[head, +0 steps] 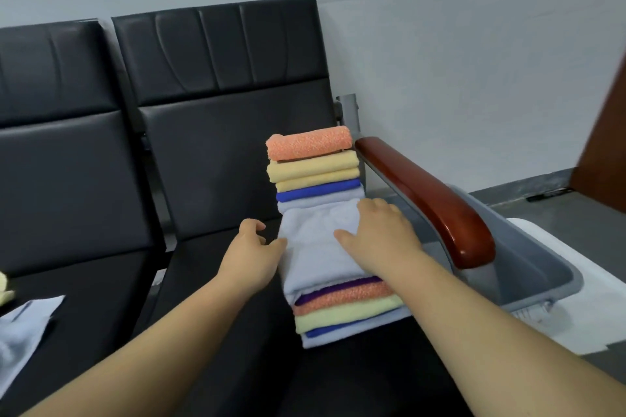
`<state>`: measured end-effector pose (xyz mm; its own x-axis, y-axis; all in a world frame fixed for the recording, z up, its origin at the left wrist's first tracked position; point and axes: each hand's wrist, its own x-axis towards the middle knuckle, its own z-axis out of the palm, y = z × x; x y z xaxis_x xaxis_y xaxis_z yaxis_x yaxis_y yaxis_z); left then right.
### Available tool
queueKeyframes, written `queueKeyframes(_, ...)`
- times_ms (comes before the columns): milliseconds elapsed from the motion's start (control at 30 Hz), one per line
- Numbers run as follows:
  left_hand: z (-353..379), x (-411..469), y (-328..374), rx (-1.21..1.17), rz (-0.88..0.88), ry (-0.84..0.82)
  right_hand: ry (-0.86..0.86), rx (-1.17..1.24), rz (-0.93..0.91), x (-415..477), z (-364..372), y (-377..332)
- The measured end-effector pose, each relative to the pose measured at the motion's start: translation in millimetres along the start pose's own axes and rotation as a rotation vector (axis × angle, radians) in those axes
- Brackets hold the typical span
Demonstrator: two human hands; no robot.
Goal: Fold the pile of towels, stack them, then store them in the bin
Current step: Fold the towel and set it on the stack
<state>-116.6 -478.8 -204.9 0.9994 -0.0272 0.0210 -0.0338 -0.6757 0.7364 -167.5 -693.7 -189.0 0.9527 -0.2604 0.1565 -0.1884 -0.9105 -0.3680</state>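
Two stacks of folded towels stand on the black seat. The near stack [345, 315] holds several towels, with a pale blue towel [315, 247] on top. My right hand [379, 234] lies flat on that top towel, fingers straight. My left hand [252, 247] touches the stack's left edge, with its fingers loosely curled. The far stack [315, 176] holds orange, yellow, blue and pale towels, with an orange towel [308, 144] on top. The grey bin [528, 267] sits to the right, beyond the armrest.
A red-brown wooden armrest [430, 193] runs between the seat and the bin. Unfolded pale blue [20, 328] and yellow [5, 291] towels lie on the left seat. White paper [582, 308] lies under the bin on the floor.
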Motion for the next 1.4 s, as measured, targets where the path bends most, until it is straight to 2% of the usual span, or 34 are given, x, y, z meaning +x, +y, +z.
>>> queueKeyframes(167, -55, -14, -34, 0.092, 0.056, 0.047, 0.000, 0.016, -0.227, -20, 10, -69)
queueKeyframes(267, -102, -22, -71, 0.136, 0.029, 0.063, -0.058, 0.058, -0.342, -31, 30, -118)
queueKeyframes(433, -193, -43, -158, 0.267, -0.112, 0.139, -0.244, 0.035, -0.542, -45, 88, -204)
queueKeyframes(667, -296, -76, -287, 0.415, -0.404, 0.159, -0.472, 0.083, -0.716, -64, 175, -331)
queueKeyframes(800, -322, -79, -337, 0.463, -0.461, 0.144, -0.572, 0.107, -0.715, -70, 220, -398)
queueKeyframes(933, -322, -71, -362, 0.427, -0.386, 0.128, -0.630, 0.111, -0.715, -67, 254, -451)
queueKeyframes(1033, -318, -65, -371, 0.492, -0.363, 0.089, -0.661, 0.040, -0.725, -65, 265, -465)
queueKeyframes(1167, -326, -61, -381, 0.409, -0.404, 0.134, -0.667, -0.093, -0.710, -65, 273, -466)
queueKeyframes(1267, -335, -60, -373, 0.437, -0.415, 0.198, -0.702, 0.077, -0.638, -63, 263, -465)
queueKeyframes(1400, -350, -54, -344, 0.132, -0.380, 0.427, -0.788, 0.485, -0.462, -66, 231, -457)
